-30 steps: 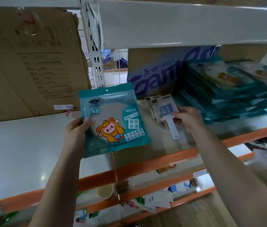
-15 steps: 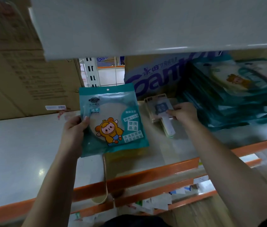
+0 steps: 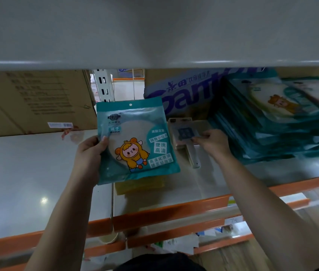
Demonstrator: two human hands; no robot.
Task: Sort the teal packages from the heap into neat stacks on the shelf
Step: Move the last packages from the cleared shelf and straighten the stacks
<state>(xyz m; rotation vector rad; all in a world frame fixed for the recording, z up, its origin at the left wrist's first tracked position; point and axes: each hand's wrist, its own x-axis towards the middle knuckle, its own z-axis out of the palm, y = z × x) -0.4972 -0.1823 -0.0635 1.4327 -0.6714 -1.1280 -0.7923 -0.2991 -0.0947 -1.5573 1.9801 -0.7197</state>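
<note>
1. A cardboard box (image 3: 33, 102) stands at the back left of the white shelf (image 3: 27, 173).
2. The left arm reaches up and forward. The left hand (image 3: 89, 153) grips a teal package (image 3: 135, 139) by its left edge, thumb on the front, holding it upright over the shelf.
3. A yellow pack (image 3: 141, 185) lies on the shelf just below it.
4. The right arm stretches in from the lower right. The right hand (image 3: 212, 142), fingers curled, pinches a small carded item (image 3: 186, 133) lying on the shelf.
5. The heap of teal packages (image 3: 272, 124) sits just right of that hand, unevenly fanned.
</note>
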